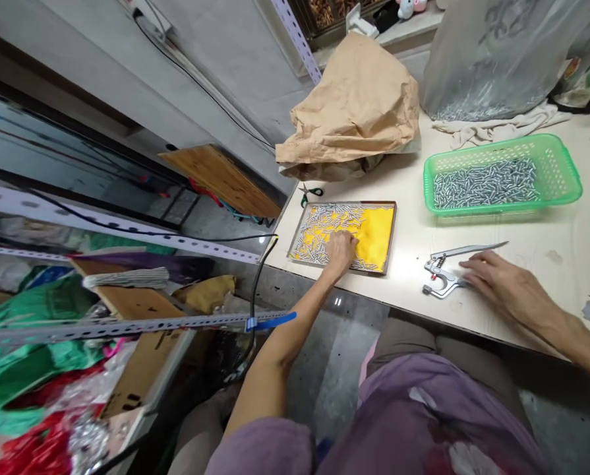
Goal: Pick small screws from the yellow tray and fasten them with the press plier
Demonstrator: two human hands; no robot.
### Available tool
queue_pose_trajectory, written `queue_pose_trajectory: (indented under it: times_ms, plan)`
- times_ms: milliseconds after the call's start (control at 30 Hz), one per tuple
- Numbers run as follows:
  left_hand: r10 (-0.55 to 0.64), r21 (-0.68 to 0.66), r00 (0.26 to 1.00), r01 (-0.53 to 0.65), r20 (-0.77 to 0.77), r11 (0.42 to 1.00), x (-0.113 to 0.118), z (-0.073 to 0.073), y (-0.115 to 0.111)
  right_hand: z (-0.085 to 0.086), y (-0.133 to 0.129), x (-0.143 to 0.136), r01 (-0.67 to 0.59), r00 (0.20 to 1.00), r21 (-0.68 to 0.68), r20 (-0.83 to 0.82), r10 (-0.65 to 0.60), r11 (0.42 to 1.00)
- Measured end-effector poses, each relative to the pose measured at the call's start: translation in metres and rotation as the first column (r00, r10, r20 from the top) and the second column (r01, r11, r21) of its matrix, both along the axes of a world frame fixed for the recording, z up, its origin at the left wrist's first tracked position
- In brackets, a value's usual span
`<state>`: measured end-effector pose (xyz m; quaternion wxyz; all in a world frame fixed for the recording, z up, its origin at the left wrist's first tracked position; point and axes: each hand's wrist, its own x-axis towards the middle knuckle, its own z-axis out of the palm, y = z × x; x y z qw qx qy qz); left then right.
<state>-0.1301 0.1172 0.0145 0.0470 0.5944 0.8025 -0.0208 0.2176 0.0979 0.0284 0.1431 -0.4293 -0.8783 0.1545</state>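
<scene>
My left hand [341,251] is over the shallow yellow-lined tray [378,239], its fingers curled together among small metal pins [312,249]; what they hold, if anything, is hidden. The pins lie mostly in the tray's left part. My right hand [497,280] rests beside the metal hand pliers [442,269] on the table, fingertips at their handles. The pliers' handles are spread apart. Behind them sits a green perforated basket [556,173] holding a heap of small metal pieces [487,183].
Green-handled scissors [314,192] lie behind the tray. A crumpled brown paper bag [354,105] and a large clear plastic bag [492,59] stand at the back, with a white cloth [507,124]. A perforated metal rail [176,324] and black cable [256,284] are left.
</scene>
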Motion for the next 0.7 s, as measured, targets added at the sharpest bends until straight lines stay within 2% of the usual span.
queue_pose_trajectory:
  times_ms: [133, 233, 300, 367, 467, 533, 567, 600, 633, 700]
  plan:
    - [-0.042, -0.044, 0.997, 0.04, -0.058, 0.998, -0.004, 0.005, 0.002, -0.019, -0.021, -0.003, 0.005, 0.991, -0.061, 0.131, 0.003, 0.998]
    - [-0.115, -0.044, 0.983, 0.11, -0.141, 0.993, -0.002, 0.008, 0.0, -0.02, -0.022, -0.005, 0.005, 0.978, -0.049, 0.21, 0.006, 0.999]
    - [-0.143, -0.057, 0.98, 0.137, -0.136, 0.989, -0.001, 0.011, -0.003, -0.018, -0.022, -0.006, 0.001, 0.971, -0.048, 0.237, 0.01, 0.999]
    - [-0.148, -0.037, 0.983, 0.145, -0.107, 0.989, -0.001, 0.014, -0.005, -0.017, -0.022, -0.006, -0.005, 0.971, -0.041, 0.238, 0.015, 0.999]
    - [-0.094, 0.099, 0.995, 0.098, -0.046, 0.99, -0.001, 0.022, -0.008, -0.017, -0.022, -0.007, -0.013, 0.974, -0.026, 0.228, 0.018, 1.0]
    - [-0.062, 0.196, 0.995, 0.045, 0.082, 0.98, 0.006, 0.027, -0.011, -0.017, -0.022, -0.007, -0.012, 0.971, -0.028, 0.239, 0.018, 1.0]
    - [-0.062, 0.217, 0.979, 0.018, 0.194, 0.976, 0.012, 0.029, -0.014, -0.017, -0.021, -0.007, -0.014, 0.968, -0.03, 0.25, 0.021, 0.999]
    - [-0.067, 0.208, 0.938, -0.006, 0.339, 0.978, 0.021, 0.03, -0.018, -0.016, -0.021, -0.007, -0.021, 0.964, -0.031, 0.264, 0.029, 0.999]
    - [-0.066, 0.168, 0.864, -0.022, 0.499, 0.985, 0.031, 0.03, -0.022, -0.015, -0.02, -0.007, -0.031, 0.959, -0.031, 0.28, 0.038, 0.999]
    - [-0.009, 0.029, 0.638, -0.021, 0.77, 0.999, 0.058, 0.026, -0.032, -0.012, -0.017, -0.006, -0.047, 0.947, -0.035, 0.317, 0.056, 0.998]
